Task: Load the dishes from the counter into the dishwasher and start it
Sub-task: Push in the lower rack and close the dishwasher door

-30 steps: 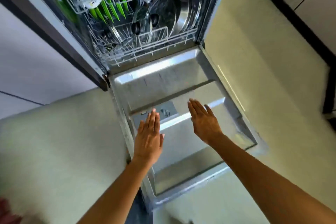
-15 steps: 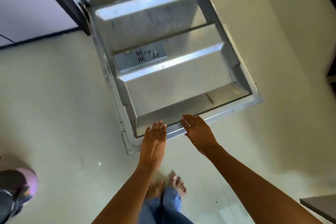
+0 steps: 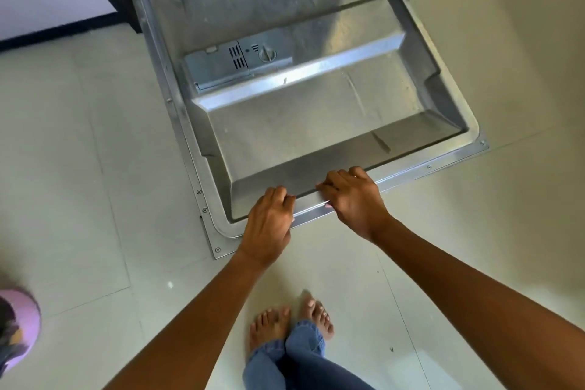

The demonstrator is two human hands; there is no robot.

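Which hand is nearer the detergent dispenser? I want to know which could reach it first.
The left, slightly. The left hand grips the door's front edge almost straight below the detergent dispenser; the right hand grips the same edge further to the dispenser's right.

We see the dishwasher door (image 3: 316, 123) folded down flat and open, its inner side of dull grey steel facing up. It has stepped ridges across it and a rim with small screws. In the middle sits the grey detergent compartment (image 3: 234, 63), lid closed, with a slotted vent and a round knob beside it.
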